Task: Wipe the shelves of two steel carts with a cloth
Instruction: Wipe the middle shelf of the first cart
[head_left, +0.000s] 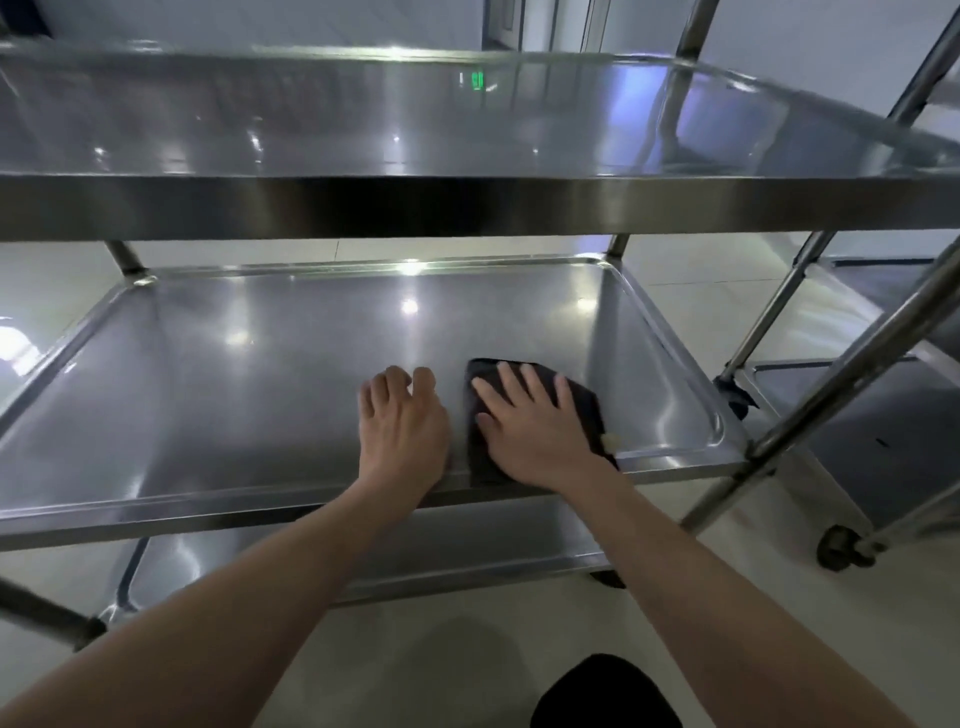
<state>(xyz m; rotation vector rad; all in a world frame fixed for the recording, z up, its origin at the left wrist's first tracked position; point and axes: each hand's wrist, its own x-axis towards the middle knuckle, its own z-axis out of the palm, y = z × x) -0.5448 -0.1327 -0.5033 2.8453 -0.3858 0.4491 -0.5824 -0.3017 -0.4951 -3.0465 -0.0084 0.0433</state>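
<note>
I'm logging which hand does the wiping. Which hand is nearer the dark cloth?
Right. The right hand lies flat on the dark cloth; the left hand rests beside it on the middle shelf.

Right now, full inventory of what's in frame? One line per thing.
near cart: 1, steel, fills the frame, three shelves showing
top shelf: 1, steel, highest, bare
middle shelf: 1, steel, rimmed tray, under both hands
bottom shelf: 1, steel, lowest, mostly hidden by the middle shelf
cloth: 1, dark, on the middle shelf near its front right corner
second cart: 1, steel, to the right, partly in frame
caster wheel: 1 plainly visible, dark, on the floor at lower right
floor: pale tiles
left hand: 1, on the middle shelf beside the cloth, fingers loosely curled, holding nothing
right hand: 1, flat on the cloth, fingers spread
</note>
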